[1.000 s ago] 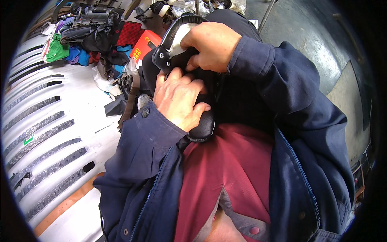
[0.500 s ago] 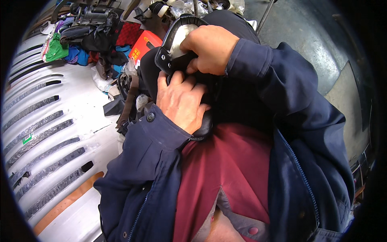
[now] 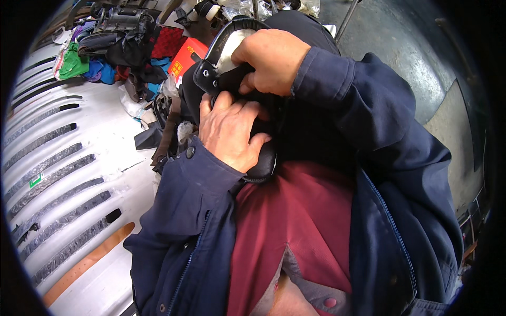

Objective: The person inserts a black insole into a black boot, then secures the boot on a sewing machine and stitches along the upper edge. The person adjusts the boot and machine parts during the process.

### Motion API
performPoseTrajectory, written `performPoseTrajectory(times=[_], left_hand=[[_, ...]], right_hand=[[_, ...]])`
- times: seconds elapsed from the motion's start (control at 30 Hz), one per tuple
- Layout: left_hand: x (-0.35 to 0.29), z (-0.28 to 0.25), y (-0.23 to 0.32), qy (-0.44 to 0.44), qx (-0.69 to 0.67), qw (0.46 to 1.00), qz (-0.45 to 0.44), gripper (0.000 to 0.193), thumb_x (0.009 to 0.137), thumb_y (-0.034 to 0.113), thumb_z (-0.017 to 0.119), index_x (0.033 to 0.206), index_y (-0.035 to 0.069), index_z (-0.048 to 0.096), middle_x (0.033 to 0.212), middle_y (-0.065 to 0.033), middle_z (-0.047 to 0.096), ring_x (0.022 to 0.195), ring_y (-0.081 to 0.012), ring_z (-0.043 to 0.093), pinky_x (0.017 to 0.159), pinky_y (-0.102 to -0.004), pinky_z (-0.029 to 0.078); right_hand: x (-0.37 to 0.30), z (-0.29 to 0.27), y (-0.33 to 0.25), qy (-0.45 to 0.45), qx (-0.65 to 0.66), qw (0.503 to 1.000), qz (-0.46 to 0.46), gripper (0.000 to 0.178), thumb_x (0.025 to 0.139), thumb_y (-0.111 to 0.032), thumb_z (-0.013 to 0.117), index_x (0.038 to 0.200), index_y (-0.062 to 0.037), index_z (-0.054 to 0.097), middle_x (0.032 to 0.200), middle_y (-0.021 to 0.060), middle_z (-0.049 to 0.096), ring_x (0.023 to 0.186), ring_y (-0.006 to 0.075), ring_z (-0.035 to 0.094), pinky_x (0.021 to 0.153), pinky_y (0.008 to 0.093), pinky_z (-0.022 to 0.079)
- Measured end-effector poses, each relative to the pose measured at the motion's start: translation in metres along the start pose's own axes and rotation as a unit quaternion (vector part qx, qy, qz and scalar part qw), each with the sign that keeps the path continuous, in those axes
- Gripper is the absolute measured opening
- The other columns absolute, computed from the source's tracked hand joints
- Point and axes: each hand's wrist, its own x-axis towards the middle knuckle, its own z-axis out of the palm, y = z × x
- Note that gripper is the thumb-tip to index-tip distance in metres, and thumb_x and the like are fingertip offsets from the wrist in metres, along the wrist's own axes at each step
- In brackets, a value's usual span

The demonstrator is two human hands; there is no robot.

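Note:
A black shoe with a pale lining and metal eyelets rests on my lap, its opening pointing away from me. My left hand lies over the front part, fingers curled against the black upper near the eyelets. The rounded toe shows below that hand. At the shoe's opening, my right hand has its thumb and bent fingers closed on the dark tongue or edge inside. Its fingertips are partly hidden, so any small thing between them cannot be made out.
On the left, a white slatted surface carries several dark straps and a brown strap. Beyond it are piled cloths, a green cloth, a red box and a dark metal device. A grey metal surface lies right.
The shoe's eyelet flap and both hands have shifted slightly left. My left hand still lies on the upper and my right hand stays at the opening.

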Motion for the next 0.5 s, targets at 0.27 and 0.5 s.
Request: performPoseTrajectory(times=[0.27, 0.5], left_hand=[[-0.0019, 0.0027, -0.0024, 0.012, -0.04, 0.999, -0.006, 0.025, 0.067, 0.014, 0.08, 0.091, 0.012, 0.072, 0.098, -0.0075, 0.068, 0.104, -0.0323, 0.055, 0.098, -0.0487, 0.037], [-0.0037, 0.0001, 0.0009, -0.006, 0.017, 0.999, 0.027, 0.031, 0.068, 0.014, 0.078, 0.099, 0.015, 0.077, 0.106, -0.0087, 0.068, 0.108, -0.0331, 0.055, 0.098, -0.0465, 0.038]], right_hand=[[0.0003, -0.0012, -0.0034, -0.006, -0.002, 1.0, 0.006, 0.036, 0.072, -0.022, 0.081, 0.102, -0.0053, 0.075, 0.086, 0.0199, 0.07, 0.087, 0.0391, 0.068, 0.077, 0.0457, 0.054], [-0.0021, 0.0015, -0.0032, -0.012, -0.014, 1.0, -0.002, 0.033, 0.072, -0.022, 0.08, 0.1, -0.0049, 0.075, 0.085, 0.0195, 0.07, 0.087, 0.0391, 0.068, 0.077, 0.0462, 0.054]])
